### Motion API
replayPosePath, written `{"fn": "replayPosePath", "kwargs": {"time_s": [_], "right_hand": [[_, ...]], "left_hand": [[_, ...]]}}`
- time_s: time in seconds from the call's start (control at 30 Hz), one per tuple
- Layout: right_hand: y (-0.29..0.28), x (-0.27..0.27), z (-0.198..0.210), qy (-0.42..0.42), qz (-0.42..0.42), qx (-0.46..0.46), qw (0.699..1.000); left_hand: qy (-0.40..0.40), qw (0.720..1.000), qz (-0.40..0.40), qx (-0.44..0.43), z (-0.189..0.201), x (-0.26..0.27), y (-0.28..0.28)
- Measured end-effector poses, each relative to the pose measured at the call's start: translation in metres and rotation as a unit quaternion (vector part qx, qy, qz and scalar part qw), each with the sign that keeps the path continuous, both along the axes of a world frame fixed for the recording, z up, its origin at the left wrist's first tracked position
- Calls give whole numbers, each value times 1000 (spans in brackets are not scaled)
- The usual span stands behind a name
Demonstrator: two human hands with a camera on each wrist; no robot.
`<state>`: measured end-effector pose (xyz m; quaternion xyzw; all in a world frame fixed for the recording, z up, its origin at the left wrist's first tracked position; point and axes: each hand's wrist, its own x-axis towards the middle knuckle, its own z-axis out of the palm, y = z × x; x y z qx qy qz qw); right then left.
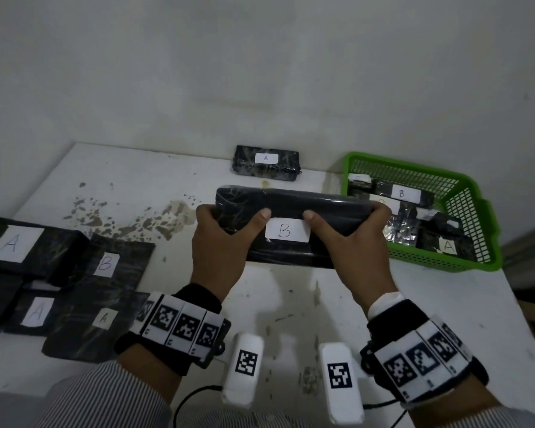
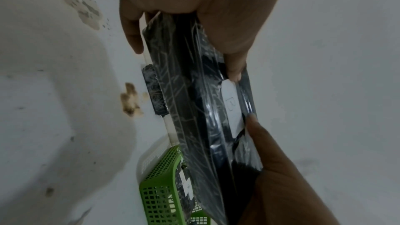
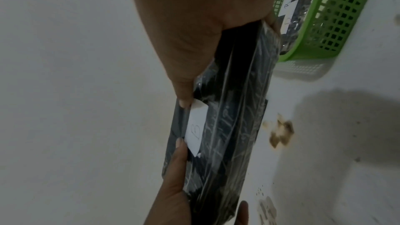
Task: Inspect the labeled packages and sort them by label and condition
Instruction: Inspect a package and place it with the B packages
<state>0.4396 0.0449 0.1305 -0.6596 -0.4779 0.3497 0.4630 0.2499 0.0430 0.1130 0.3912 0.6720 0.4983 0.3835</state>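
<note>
One white bench [image 1: 105,180] carries one green basket [image 1: 488,230] at its right edge holding several packages, their count unclear. Four labelled packages [image 1: 74,273] lie at the left edge, one A package [image 1: 244,163] at the back edge. Above the middle, left hand [image 1: 220,242] and right hand [image 1: 352,245] grip one B package [image 1: 291,208] by its ends, long axis left-right, label [image 1: 286,230] toward the person, thumbs beside it.

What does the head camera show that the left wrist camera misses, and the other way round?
Only the head view shows the pile of A and B packages at the table's left, the A label on the far package, and both wrist bands.

Only the left wrist view shows the held package's far side and the left hand's fingers behind it.

Both show the left hand and right hand gripping the B package, plus the green basket.
</note>
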Motion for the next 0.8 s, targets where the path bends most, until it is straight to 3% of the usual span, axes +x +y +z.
{"fn": "replayPosePath", "kwargs": {"time_s": [0.2,0.37,0.57,0.7,0.8], "right_hand": [[0,-3,-3,34,-31,-10,999],[3,-5,-2,92,-70,-21,993],[7,-3,4,69,-37,-38,996],[8,0,6,18,-24,-12,999],[10,1,7,33,-20,-23,999]], "left_hand": [[-47,998,-2,-37,3,-6,8],[-37,999,3,-37,-1,-5,8],[-33,999,6,-33,-3,-8,9],[-77,995,-2,-66,-1,-12,14],[-47,997,-5,-61,-4,-13,14]]}}
